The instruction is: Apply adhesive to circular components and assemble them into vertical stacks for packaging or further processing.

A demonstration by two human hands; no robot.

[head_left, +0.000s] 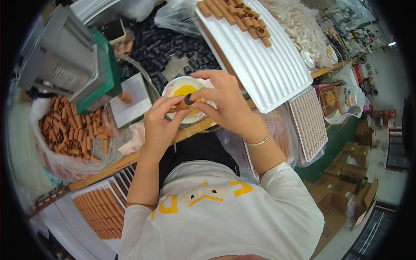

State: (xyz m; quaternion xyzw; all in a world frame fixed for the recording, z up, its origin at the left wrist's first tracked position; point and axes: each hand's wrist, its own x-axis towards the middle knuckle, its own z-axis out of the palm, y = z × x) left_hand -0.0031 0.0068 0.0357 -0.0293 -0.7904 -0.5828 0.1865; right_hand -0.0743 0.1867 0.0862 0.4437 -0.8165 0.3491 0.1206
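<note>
Over a white bowl (177, 81) of yellow liquid (184, 90), I hold a short brown tube (182, 105) between the thumb and fingers of my left hand (158, 123). A small black ring-like piece (188, 99) sits at the tube's upper right end. My right hand (229, 102) pinches this black piece with thumb and forefinger, its other fingers raised over the bowl. Whether the black piece is fully seated on the tube, I cannot tell. Behind the bowl lies a wide heap of loose black pieces (147, 45).
At the left stand a grey and green machine (102, 71) and a plastic-lined container of brown tubes (71, 130). A white ridged tray (271, 71) at the right carries brown tubes (242, 19) at its far end. Filled trays (99, 212) lie lower left; cardboard boxes (342, 173) stand right.
</note>
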